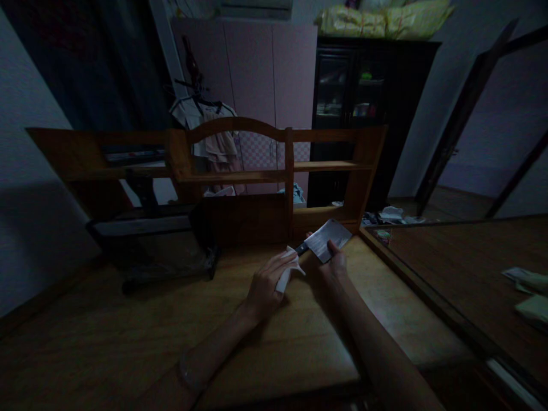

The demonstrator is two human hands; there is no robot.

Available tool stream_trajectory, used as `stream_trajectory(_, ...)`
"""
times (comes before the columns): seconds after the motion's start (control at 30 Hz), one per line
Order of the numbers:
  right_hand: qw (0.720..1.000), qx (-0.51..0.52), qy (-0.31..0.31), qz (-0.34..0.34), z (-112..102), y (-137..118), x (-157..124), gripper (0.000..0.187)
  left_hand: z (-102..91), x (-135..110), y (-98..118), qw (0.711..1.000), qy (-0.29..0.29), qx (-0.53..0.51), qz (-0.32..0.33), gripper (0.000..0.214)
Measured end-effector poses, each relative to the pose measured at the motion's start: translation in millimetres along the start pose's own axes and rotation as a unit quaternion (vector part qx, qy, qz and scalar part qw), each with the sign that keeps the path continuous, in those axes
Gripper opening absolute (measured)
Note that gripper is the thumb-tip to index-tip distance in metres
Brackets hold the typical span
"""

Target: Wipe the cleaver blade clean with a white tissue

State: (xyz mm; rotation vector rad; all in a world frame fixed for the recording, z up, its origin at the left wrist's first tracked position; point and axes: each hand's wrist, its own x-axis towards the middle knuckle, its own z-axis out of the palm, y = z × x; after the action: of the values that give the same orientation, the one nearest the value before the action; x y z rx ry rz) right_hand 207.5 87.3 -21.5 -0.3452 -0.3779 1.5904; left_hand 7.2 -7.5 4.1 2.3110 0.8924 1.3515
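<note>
A cleaver [329, 237] with a broad shiny blade and a dark handle is held above the wooden desk [240, 342]. My right hand [335, 266] grips its blade from below, thumb on the near face and fingers mostly hidden behind. At the handle end, my left hand [269, 281] is closed on a white cloth [287, 275], which it presses against the handle. Part of the cloth hangs loose below the fingers. The blade tilts up toward the right.
A wooden shelf unit [240, 177] runs along the desk's back. A dark, clear-sided case [158, 245] stands on the left. To the right, beyond a raised edge, lies a wooden surface [462, 251] with pale cloths [531, 291]. Wardrobes [257, 74] stand behind.
</note>
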Motion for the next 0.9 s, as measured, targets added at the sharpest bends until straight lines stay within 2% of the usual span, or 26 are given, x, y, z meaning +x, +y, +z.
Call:
stream_trajectory(0.1,1.0,0.004,0.004,0.001,0,0,0,0.041,1.0,-2,-6,0.999,0.015,0.026,0.019,0.038)
stream_trajectory(0.2,1.0,0.016,0.004,0.0,-1,0,0,0.04,0.1,-5,-7,0.998,0.056,0.01,0.011,0.033)
stream_trajectory(0.27,1.0,0.026,0.013,0.002,0,-1,0,0.04,-0.4,-7,-7,0.995,0.098,-0.021,-0.017,0.03)
stream_trajectory(0.33,0.999,0.033,0.025,-0.001,1,-2,-1,0.041,0.3,-9,-10,0.982,0.166,-0.054,-0.072,0.027)
stream_trajectory(0.43,0.998,0.039,0.037,-0.009,4,-4,-2,0.042,3.6,-8,-22,0.938,0.27,-0.118,-0.185,0.024)
stream_trajectory(0.5,0.998,0.043,0.041,-0.01,6,-5,-3,0.042,6.8,-6,-34,0.895,0.298,-0.19,-0.273,0.025)
stream_trajectory(0.6,0.998,0.053,0.043,-0.013,7,-7,-3,0.043,10.9,-2,-53,0.796,0.335,-0.279,-0.419,0.022)
stream_trajectory(0.67,0.997,0.058,0.043,-0.015,6,-7,-3,0.044,12.5,-1,-60,0.746,0.331,-0.325,-0.478,0.02)
stream_trajectory(0.77,0.997,0.057,0.041,-0.012,5,-7,-2,0.045,12.9,0,-62,0.721,0.297,-0.383,-0.495,0.021)
stream_trajectory(0.9,0.998,0.042,0.044,-0.003,8,-5,-3,0.047,13.3,2,-59,0.705,0.3,-0.447,-0.462,0.026)
